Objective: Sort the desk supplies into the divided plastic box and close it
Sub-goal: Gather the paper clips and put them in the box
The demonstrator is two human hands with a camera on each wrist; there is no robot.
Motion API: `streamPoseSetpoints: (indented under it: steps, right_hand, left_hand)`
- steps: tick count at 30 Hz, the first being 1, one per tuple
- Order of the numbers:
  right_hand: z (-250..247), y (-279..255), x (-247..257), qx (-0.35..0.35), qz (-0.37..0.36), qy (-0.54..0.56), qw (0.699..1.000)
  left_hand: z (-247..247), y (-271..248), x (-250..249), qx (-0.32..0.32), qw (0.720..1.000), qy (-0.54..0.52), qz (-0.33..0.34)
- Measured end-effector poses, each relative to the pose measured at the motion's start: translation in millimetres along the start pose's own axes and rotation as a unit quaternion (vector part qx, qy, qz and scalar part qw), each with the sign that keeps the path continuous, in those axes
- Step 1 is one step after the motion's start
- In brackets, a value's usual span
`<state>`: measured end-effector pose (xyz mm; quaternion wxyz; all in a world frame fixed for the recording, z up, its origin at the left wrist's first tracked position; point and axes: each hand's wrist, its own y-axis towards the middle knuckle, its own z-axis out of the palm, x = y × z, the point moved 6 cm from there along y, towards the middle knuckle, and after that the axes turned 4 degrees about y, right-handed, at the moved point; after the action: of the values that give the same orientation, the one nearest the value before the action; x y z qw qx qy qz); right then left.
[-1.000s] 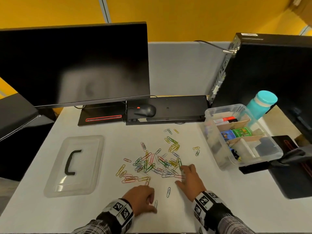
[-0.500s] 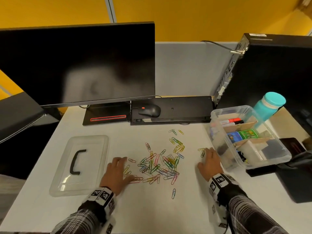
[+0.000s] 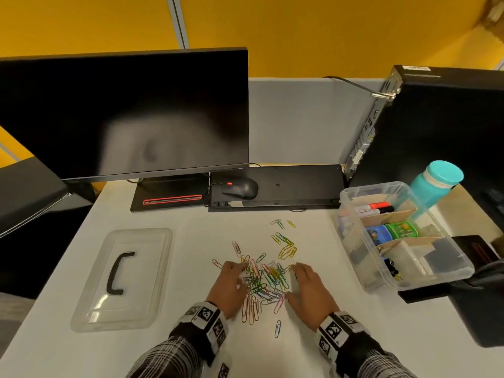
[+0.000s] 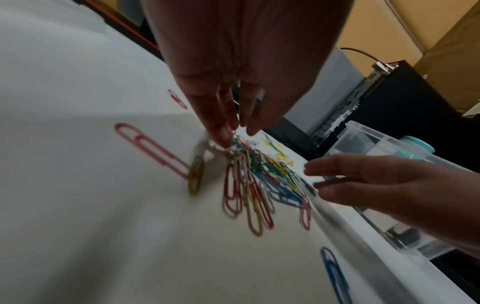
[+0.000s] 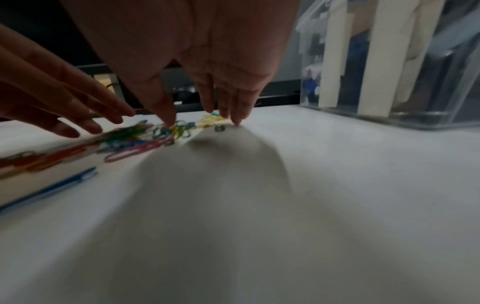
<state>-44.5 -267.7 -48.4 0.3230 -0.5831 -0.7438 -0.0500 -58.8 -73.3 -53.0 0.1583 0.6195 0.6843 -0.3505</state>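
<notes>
Left hand (image 3: 231,289) and right hand (image 3: 309,293), fingers flat and grasping nothing, flank the paper clips (image 3: 266,282) heaped mid-desk. Gathering step, I'd say. Next: scoop them right into the divided box (image 3: 461,278); the lid (image 3: 90,309) waits left.

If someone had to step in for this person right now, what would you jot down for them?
Left hand and right hand: both open, fingers flat on the white desk, either side of the heap of coloured paper clips; nothing gripped.
Clear divided plastic box sits open at the right; the markers and the blue and green tape rolls are already in it.
Its clear lid with a black handle lies at the left.
Left: gather stray clips, load all, fit lid.
</notes>
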Motion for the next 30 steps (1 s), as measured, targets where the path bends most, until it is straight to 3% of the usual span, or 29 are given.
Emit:
streamPoseSetpoints:
  steps: [3, 6, 8, 10, 12, 14, 16, 17, 21, 25, 28, 30]
  right_hand:
    - [-15, -12, -1, 0.046, 0.006, -0.038, 0.998]
    - [4, -21, -1, 0.144, -0.009, -0.161, 0.976]
    - [18, -19, -3, 0.167, 0.014, -0.186, 0.968]
    - [24, -7, 0, 0.135, 0.019, -0.193, 0.972]
    - [41, 4, -7, 0.153, 0.035, -0.17, 0.973]
    - [42, 13, 4, 0.15, 0.001, -0.174, 0.973]
    - [22, 25, 24, 0.106, -0.066, -0.16, 0.979]
    - [15, 29, 25, 0.119, -0.057, -0.138, 0.982]
    - [-9, 60, 9, 0.053, 0.0, -0.086, 0.995]
    - [1, 54, 6, 0.096, -0.005, -0.05, 0.994]
    - [13, 36, 12, 0.126, -0.064, -0.011, 0.99]
    - [-1, 43, 10, 0.092, -0.056, 0.025, 0.994]
  left_hand:
    - [-22, 3, 15, -0.041, 0.998, 0.038, -0.01]
    - [-42, 6, 40, -0.044, 0.991, 0.089, -0.088]
    - [-47, 13, 45, -0.036, 0.985, 0.131, -0.108]
    - [-43, 22, 38, -0.025, 0.984, 0.156, -0.085]
    - [-30, 30, 27, -0.011, 0.989, 0.14, -0.047]
    - [-19, 32, 17, 0.011, 0.993, 0.114, -0.021]
    - [-19, 36, 11, 0.006, 0.994, 0.108, -0.001]
    - [-23, 40, 9, -0.007, 0.993, 0.115, 0.008]
    - [-32, 60, 2, -0.011, 0.988, 0.149, 0.029]
    - [-13, 60, 1, 0.048, 0.982, 0.178, 0.046]
    - [-9, 50, -1, 0.036, 0.974, 0.209, 0.078]
    - [-14, 52, -10, 0.028, 0.971, 0.217, 0.092]
